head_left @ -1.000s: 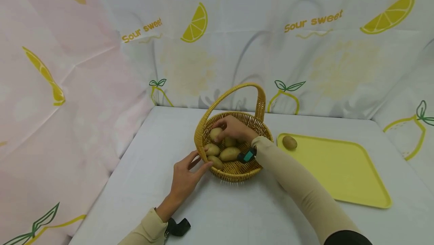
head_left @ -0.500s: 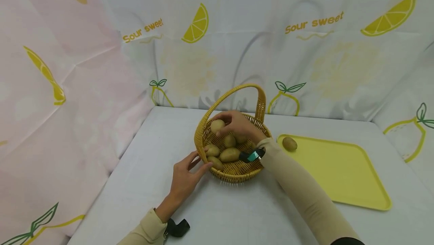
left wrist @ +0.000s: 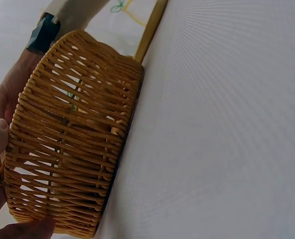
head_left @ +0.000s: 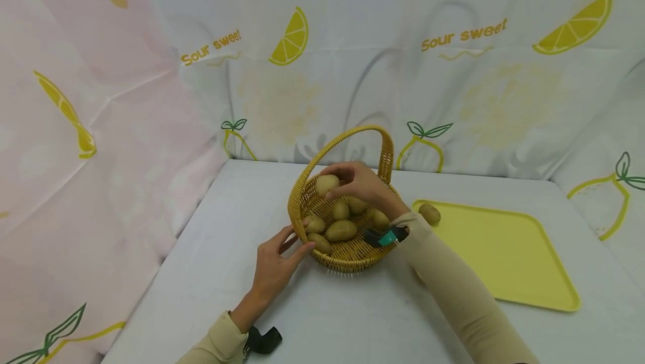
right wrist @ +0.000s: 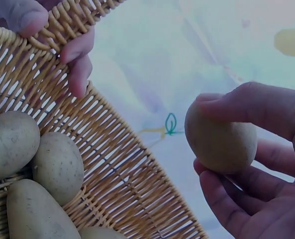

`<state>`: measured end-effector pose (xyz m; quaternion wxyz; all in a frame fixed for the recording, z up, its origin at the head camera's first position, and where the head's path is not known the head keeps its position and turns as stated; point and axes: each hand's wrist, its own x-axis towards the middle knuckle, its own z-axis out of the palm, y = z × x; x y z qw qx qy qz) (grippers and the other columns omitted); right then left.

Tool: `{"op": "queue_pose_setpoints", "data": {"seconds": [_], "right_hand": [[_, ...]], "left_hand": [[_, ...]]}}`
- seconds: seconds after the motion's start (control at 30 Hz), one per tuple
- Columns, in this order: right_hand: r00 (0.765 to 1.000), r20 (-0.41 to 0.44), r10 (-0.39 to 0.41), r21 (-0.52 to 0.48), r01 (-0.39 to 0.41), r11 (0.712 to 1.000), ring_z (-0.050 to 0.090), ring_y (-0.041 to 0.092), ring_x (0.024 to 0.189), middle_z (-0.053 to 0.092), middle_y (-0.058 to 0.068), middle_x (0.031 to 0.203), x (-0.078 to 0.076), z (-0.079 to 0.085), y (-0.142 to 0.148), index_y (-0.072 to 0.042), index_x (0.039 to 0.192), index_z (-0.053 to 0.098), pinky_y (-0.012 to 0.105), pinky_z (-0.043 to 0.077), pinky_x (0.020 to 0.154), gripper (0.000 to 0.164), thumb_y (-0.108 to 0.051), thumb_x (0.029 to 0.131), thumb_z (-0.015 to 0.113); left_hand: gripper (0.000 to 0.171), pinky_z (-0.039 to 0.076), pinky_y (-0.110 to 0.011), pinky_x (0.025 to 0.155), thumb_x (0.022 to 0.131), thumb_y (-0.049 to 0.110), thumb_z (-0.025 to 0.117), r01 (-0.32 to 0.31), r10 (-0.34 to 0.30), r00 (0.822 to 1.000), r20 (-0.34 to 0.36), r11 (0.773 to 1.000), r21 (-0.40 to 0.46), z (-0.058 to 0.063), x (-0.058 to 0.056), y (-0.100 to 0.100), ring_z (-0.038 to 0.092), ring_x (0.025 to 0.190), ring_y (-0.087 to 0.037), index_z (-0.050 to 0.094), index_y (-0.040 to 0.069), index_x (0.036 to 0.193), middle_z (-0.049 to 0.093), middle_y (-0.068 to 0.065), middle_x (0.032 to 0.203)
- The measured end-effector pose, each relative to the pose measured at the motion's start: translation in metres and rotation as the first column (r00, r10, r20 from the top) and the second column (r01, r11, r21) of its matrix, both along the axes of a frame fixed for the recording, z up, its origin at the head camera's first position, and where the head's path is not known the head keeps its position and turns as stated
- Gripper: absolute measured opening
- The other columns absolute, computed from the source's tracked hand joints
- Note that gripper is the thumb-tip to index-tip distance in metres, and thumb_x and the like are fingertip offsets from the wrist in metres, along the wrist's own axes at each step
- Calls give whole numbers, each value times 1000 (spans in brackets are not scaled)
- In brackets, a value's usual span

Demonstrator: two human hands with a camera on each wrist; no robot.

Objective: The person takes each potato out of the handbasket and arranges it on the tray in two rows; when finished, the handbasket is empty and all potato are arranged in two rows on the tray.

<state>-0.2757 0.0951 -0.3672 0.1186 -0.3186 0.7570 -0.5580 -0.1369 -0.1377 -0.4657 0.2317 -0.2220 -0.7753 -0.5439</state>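
Observation:
A wicker basket [head_left: 347,266] with a tall arched handle [head_left: 322,154] stands on the white table. My left hand [head_left: 277,257] grips its left rim at the foot of the handle, thumb and fingers on either side. Between thumb and fingertips, my right hand [head_left: 360,182] pinches a potato [right wrist: 219,137], held up over the far part of the basket. Several potatoes [head_left: 341,231] lie inside, mostly toward the left and middle. In the left wrist view the basket's woven side [left wrist: 72,134] fills the left half, with left-hand fingertips [left wrist: 40,229] against it.
To the right lies a yellow rectangular tray [head_left: 504,252] with one potato [head_left: 430,214] in its far left corner. My right forearm crosses over the near left edge of the tray. A lemon-printed cloth [head_left: 353,73] hangs behind the table.
My right hand has lifted the potato up from the others and moved slightly right with it, uncovering more potatoes below. My left hand keeps its place on the rim.

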Motion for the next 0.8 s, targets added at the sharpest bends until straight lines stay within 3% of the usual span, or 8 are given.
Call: {"op": "queue_pose_setpoints", "data": {"seconds": [0.37, 0.8], "right_hand": [[1000, 1, 3, -91, -3, 996, 68, 29, 107, 69, 12, 125, 12, 2, 11, 3, 134, 67, 40, 59, 92, 48, -3, 89, 83], [997, -71, -21, -133, 11, 991, 68, 29, 103, 69, 12, 124, 26, 0, 26, 5, 133, 66, 40, 61, 89, 49, 0, 88, 83]], "left_hand": [[43, 59, -37, 96, 90, 5, 84, -5, 5, 1000, 6, 1000, -3, 1, 1, 1, 67, 118, -33, 68, -2, 129, 71, -15, 125], [44, 58, -37, 96, 89, 3, 84, -1, 1, 1000, 12, 1000, 5, 1, 1, 0, 67, 118, -35, 67, -5, 129, 71, -17, 125]]}}
